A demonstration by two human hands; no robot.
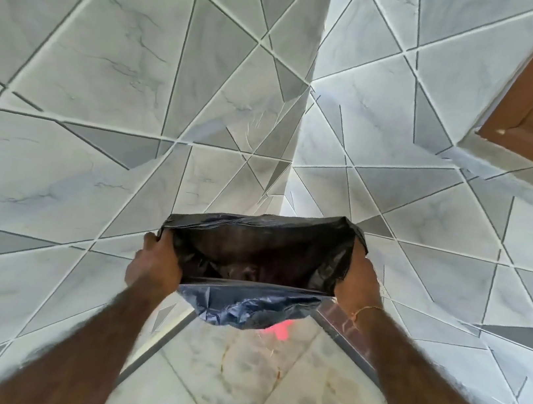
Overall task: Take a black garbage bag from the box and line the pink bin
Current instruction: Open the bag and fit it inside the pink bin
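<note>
Black garbage bag [260, 259] between both hands' grip

no readable text, labels, brands, numbers or signs anywhere in view.

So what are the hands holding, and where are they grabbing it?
A black garbage bag. The left hand and right hand each grip an opposite side of its open rim, stretching the mouth wide.
</note>
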